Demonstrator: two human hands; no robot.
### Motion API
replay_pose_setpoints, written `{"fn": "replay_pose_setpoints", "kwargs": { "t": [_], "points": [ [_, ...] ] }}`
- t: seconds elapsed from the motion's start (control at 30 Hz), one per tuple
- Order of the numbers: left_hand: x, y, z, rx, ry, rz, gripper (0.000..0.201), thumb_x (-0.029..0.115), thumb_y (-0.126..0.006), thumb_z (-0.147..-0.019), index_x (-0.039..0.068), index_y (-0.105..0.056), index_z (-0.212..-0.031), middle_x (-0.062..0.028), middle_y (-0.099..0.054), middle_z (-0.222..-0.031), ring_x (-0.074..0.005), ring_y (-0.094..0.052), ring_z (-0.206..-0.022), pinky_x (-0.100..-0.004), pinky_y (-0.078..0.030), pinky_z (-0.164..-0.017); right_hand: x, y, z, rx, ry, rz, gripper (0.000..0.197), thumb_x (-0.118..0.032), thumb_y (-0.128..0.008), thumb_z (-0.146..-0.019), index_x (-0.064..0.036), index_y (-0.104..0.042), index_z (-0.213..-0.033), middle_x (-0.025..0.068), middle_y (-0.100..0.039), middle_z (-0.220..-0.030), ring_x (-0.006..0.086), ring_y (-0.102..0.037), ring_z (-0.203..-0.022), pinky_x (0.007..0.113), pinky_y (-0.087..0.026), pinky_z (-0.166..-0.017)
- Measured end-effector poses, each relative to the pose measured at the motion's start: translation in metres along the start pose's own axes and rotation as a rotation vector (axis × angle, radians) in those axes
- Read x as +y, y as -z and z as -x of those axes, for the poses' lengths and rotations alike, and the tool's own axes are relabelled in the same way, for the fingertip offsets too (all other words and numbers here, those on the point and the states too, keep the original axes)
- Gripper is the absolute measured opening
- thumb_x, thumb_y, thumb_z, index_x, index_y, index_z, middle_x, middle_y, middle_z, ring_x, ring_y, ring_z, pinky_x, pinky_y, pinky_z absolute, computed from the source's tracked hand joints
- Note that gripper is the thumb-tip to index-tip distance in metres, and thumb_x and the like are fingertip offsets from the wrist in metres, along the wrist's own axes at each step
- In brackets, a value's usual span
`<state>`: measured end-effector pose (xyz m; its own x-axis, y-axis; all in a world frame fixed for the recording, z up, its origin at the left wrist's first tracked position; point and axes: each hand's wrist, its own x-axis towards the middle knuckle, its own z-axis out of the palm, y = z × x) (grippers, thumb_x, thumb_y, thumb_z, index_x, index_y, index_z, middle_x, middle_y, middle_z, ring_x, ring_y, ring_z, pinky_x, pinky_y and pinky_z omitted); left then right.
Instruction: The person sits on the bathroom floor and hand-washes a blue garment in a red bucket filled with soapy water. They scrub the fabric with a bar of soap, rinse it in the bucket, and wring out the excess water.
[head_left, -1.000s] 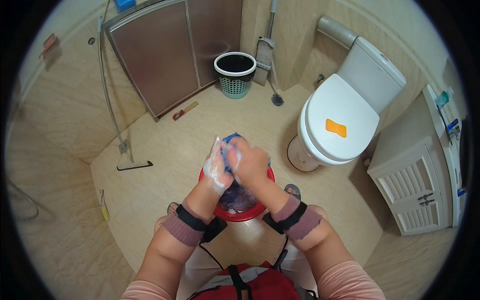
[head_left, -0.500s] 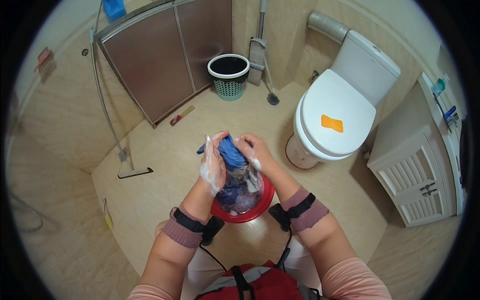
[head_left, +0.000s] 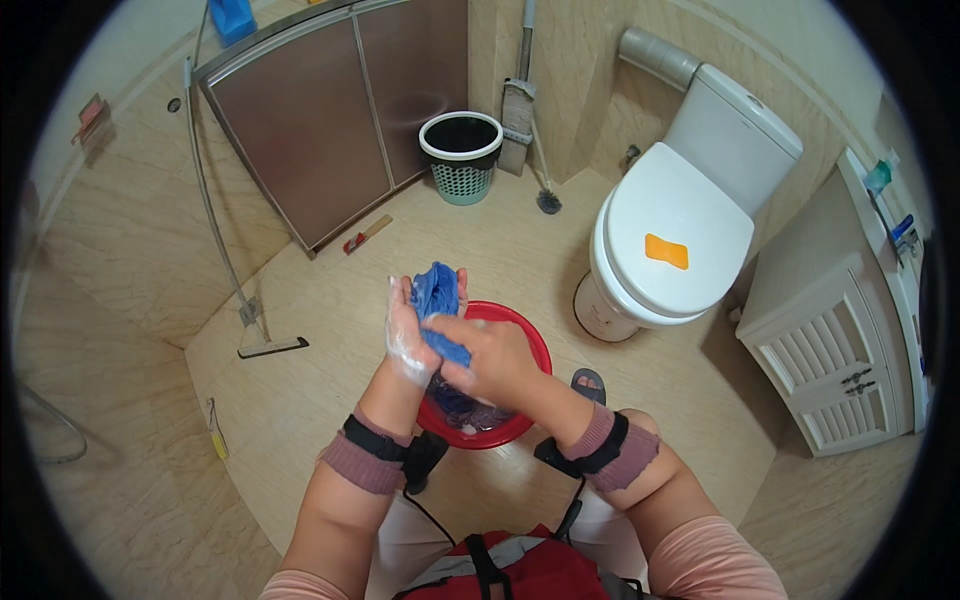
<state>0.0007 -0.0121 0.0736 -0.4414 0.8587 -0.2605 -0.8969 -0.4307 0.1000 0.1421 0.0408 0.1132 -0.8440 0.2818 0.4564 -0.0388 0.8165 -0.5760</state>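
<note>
A wet blue cloth (head_left: 435, 290) is bunched up between my hands, above a red basin (head_left: 543, 362). My left hand (head_left: 405, 335), with white suds along its side, cups the cloth from the left and below. Its fingertips show on the far side of the fabric. My right hand (head_left: 492, 355) lies over the near end of the cloth, fingers curled onto it and knuckles up. Dark, soapy laundry (head_left: 470, 412) sits in the basin, partly hidden beneath my hands and wrists.
Ahead stand a lidded white toilet (head_left: 685, 225), a green waste basket (head_left: 462, 180) and a toilet brush (head_left: 548, 200). On the floor lies a wooden-handled brush (head_left: 368, 234). A floor squeegee (head_left: 273, 347) leans at left. A white louvred cabinet (head_left: 830, 350) is at right.
My right hand has come left and nearer, from the cloth's right side to over its near end. The blue cloth has shifted left, and the grey fabric has dropped from view.
</note>
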Motion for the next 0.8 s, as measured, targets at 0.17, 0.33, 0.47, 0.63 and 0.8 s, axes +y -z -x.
{"fn": "replay_pose_setpoints", "kwargs": {
  "t": [0.17, 0.33, 0.47, 0.63, 0.8],
  "points": [
    [0.03, 0.084, -0.032, -0.21, 0.169, -0.226, 0.043, 0.057, -0.044, -0.096, 0.017, -0.057, -0.106, -0.0075, -0.065, -0.105, -0.0242, -0.063, -0.102, -0.041, -0.053, -0.084, -0.015, -0.007, -0.003, 0.021, -0.01, -0.001, 0.026, -0.028, -0.069, -0.077, -0.015, -0.066, -0.099, 0.0138, -0.065, -0.07, 0.0337, -0.065, -0.063, 0.042, -0.051, -0.056],
    [-0.051, 0.006, 0.005, 0.272, -0.04, -0.379, 0.051, 0.059, -0.041, -0.096, 0.013, -0.059, -0.111, -0.0064, -0.064, -0.114, -0.0239, -0.06, -0.107, -0.044, -0.05, -0.091, 0.061, -0.017, -0.02, 0.267, -0.378, 0.163, 0.028, -0.036, -0.068, -0.079, -0.0131, -0.063, -0.094, 0.0162, -0.065, -0.067, 0.0361, -0.064, -0.063, 0.046, -0.05, -0.056],
    [-0.018, 0.044, -0.007, 0.203, 0.11, -0.372, 0.055, 0.06, -0.04, -0.096, 0.011, -0.059, -0.109, -0.009, -0.064, -0.108, -0.0242, -0.062, -0.101, -0.0411, -0.05, -0.09, 0.025, -0.021, -0.011, 0.187, -0.225, 0.121, 0.027, -0.037, -0.066, -0.081, -0.0125, -0.063, -0.093, 0.0176, -0.066, -0.069, 0.0364, -0.065, -0.063, 0.047, -0.05, -0.056],
    [-0.031, 0.028, 0.0, 0.201, 0.016, -0.398, 0.054, 0.058, -0.041, -0.097, 0.008, -0.059, -0.107, -0.01, -0.064, -0.105, -0.0249, -0.064, -0.096, -0.0404, -0.051, -0.09, 0.023, -0.021, -0.004, 0.177, -0.211, 0.145, 0.024, -0.037, -0.062, -0.086, -0.0125, -0.064, -0.09, 0.0183, -0.064, -0.068, 0.0382, -0.064, -0.063, 0.047, -0.049, -0.056],
    [-0.029, -0.002, 0.01, 0.199, -0.221, -0.45, 0.039, 0.042, -0.041, -0.102, 0.007, -0.059, -0.11, -0.0089, -0.065, -0.109, -0.023, -0.064, -0.099, -0.0391, -0.051, -0.091, 0.071, -0.014, -0.018, 0.142, -0.389, -0.045, 0.028, -0.036, -0.058, -0.091, -0.0098, -0.067, -0.092, 0.0241, -0.062, -0.07, 0.0405, -0.063, -0.071, 0.044, -0.05, -0.063]
  ]
}}
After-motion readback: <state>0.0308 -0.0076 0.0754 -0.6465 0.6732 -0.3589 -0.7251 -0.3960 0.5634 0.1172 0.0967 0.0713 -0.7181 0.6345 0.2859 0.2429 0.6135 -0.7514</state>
